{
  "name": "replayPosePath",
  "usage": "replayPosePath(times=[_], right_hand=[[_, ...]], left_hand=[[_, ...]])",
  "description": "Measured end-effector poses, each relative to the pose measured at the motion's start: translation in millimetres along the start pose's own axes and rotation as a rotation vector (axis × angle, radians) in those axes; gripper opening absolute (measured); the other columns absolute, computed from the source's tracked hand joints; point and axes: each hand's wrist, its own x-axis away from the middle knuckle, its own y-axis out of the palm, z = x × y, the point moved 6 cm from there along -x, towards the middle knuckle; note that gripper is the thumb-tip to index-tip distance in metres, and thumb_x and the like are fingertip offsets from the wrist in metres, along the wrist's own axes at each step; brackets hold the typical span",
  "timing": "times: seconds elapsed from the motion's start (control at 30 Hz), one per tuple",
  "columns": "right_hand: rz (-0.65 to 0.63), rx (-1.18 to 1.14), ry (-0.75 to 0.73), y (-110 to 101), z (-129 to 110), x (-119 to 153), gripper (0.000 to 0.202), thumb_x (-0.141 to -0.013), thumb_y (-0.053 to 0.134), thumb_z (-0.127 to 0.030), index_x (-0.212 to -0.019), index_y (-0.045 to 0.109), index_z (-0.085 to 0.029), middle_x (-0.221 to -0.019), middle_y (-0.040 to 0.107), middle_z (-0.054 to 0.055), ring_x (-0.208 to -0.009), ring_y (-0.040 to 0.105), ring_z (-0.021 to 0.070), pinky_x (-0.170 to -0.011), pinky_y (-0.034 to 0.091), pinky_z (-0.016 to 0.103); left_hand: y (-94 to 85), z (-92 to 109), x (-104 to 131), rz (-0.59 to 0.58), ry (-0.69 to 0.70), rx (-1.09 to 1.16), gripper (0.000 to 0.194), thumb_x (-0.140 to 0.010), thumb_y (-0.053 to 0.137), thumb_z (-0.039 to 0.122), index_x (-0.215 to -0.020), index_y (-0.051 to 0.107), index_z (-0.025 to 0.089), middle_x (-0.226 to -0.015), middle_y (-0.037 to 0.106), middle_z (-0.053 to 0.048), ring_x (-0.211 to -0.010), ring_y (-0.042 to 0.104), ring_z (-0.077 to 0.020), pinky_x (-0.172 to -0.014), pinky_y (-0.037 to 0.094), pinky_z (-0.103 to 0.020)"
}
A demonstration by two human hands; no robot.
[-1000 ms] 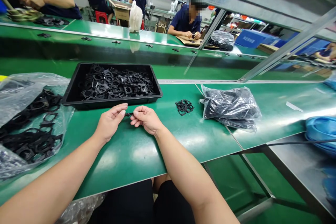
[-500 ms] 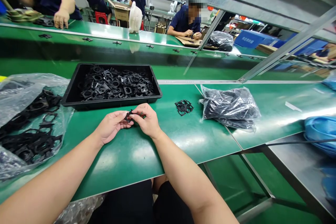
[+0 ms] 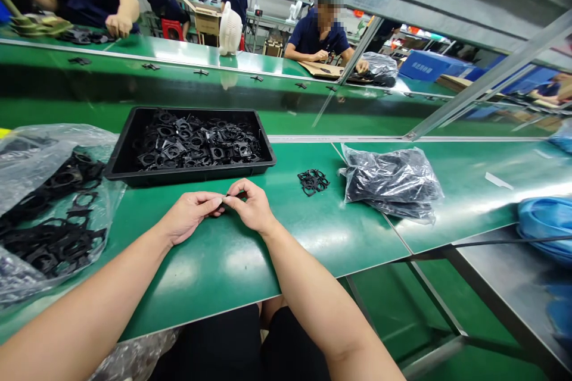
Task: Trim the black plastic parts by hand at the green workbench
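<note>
My left hand [image 3: 193, 214] and my right hand [image 3: 250, 205] meet above the green table, fingertips pinched together on a small black plastic part [image 3: 222, 205]. Most of that part is hidden behind the fingers, so its shape does not show. Just beyond my hands stands a black tray [image 3: 192, 177] heaped with black plastic frames [image 3: 196, 143] that have round openings. To the right of my right hand, a small cluster of similar black frames [image 3: 313, 182] lies on the table.
An open clear bag [image 3: 53, 220] of black parts lies at the left. Sealed bags [image 3: 393, 178] of dark parts sit at the right. Small black pieces [image 3: 201, 72] lie spaced along the belt behind. Co-workers sit across it. A slanted metal post [image 3: 482, 83] rises at the right.
My fingers have closed further over the black part, which shows less now. Across the belt, one co-worker's hand has moved toward a bag; another's hand at far left has shifted right.
</note>
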Motion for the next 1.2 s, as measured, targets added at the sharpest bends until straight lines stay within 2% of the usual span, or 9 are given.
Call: replayPosePath(times=[0.07, 0.13, 0.2, 0.27, 0.33, 0.43, 0.57, 0.77, 1.2], right_hand=[[-0.008, -0.152, 0.131, 5, 9, 1, 0.029, -0.063, 0.077, -0.034, -0.072, 0.053, -0.019, -0.067, 0.055, -0.004, -0.059, 0.050, 0.0088, -0.058, 0.043, 0.024], [-0.010, -0.267, 0.232, 10, 16, 2, 0.032, -0.063, 0.077, -0.037, -0.076, 0.054, -0.019, -0.065, 0.054, -0.005, -0.055, 0.050, 0.0080, -0.055, 0.043, 0.022], [0.066, -0.309, 0.246, 8, 18, 1, 0.032, -0.065, 0.074, -0.038, -0.083, 0.056, -0.019, -0.070, 0.058, -0.003, -0.060, 0.055, 0.0089, -0.057, 0.046, 0.023], [0.165, -0.261, 0.195, 1, 16, 0, 0.031, -0.067, 0.073, -0.037, -0.086, 0.057, -0.019, -0.076, 0.060, -0.001, -0.064, 0.057, 0.0098, -0.060, 0.048, 0.024], [0.203, -0.130, 0.112, -3, 10, 0, 0.026, -0.067, 0.073, -0.034, -0.083, 0.059, -0.018, -0.079, 0.060, 0.000, -0.066, 0.057, 0.0104, -0.061, 0.049, 0.024], [0.182, 0.092, -0.035, -4, -1, 1, 0.015, -0.071, 0.071, -0.029, -0.076, 0.062, -0.018, -0.077, 0.060, 0.001, -0.068, 0.057, 0.0114, -0.061, 0.048, 0.025], [0.163, 0.217, -0.152, -3, -8, 3, 0.010, -0.075, 0.069, -0.027, -0.073, 0.064, -0.019, -0.076, 0.062, 0.002, -0.069, 0.057, 0.0119, -0.062, 0.047, 0.024], [0.158, 0.261, -0.178, -3, -10, 3, 0.008, -0.075, 0.068, -0.025, -0.071, 0.065, -0.020, -0.075, 0.063, 0.002, -0.071, 0.058, 0.0127, -0.066, 0.048, 0.026], [0.165, 0.184, -0.170, -2, -10, 4, 0.004, -0.075, 0.069, -0.023, -0.073, 0.067, -0.020, -0.077, 0.063, 0.002, -0.074, 0.059, 0.0131, -0.069, 0.049, 0.027]], left_hand=[[3.5, -1, 2, -0.057, -0.030, 0.004, 0.026, -0.068, 0.076, 0.031, -0.087, 0.073, 0.012, -0.081, 0.070, -0.007, -0.075, 0.061, -0.0124, -0.072, 0.048, -0.024], [6.5, -3, 2, -0.102, -0.052, 0.051, 0.027, -0.070, 0.075, 0.030, -0.091, 0.072, 0.013, -0.085, 0.070, -0.007, -0.078, 0.063, -0.0146, -0.076, 0.050, -0.027], [7.2, -4, 1, -0.106, -0.043, 0.135, 0.031, -0.071, 0.074, 0.029, -0.100, 0.069, 0.017, -0.093, 0.070, -0.007, -0.086, 0.065, -0.0179, -0.083, 0.051, -0.033], [5.4, -4, -1, -0.079, -0.006, 0.226, 0.035, -0.071, 0.074, 0.026, -0.105, 0.067, 0.020, -0.100, 0.070, -0.007, -0.092, 0.065, -0.0200, -0.088, 0.051, -0.038], [3.0, -2, -4, -0.052, 0.033, 0.286, 0.035, -0.072, 0.073, 0.024, -0.106, 0.067, 0.020, -0.101, 0.070, -0.007, -0.095, 0.065, -0.0199, -0.090, 0.050, -0.039], [1.3, -2, -5, -0.033, 0.055, 0.318, 0.029, -0.074, 0.071, 0.021, -0.102, 0.068, 0.019, -0.103, 0.069, -0.006, -0.097, 0.064, -0.0187, -0.093, 0.050, -0.039], [1.8, -2, -5, -0.027, 0.062, 0.315, 0.026, -0.074, 0.071, 0.019, -0.099, 0.069, 0.018, -0.104, 0.069, -0.006, -0.099, 0.063, -0.0186, -0.094, 0.050, -0.039], [2.0, -2, -4, -0.028, 0.062, 0.312, 0.026, -0.073, 0.071, 0.018, -0.099, 0.070, 0.018, -0.101, 0.070, -0.006, -0.098, 0.063, -0.0181, -0.094, 0.050, -0.039], [2.8, -2, -4, -0.049, 0.061, 0.340, 0.025, -0.074, 0.070, 0.017, -0.099, 0.070, 0.018, -0.102, 0.070, -0.006, -0.100, 0.063, -0.0182, -0.097, 0.048, -0.040]])
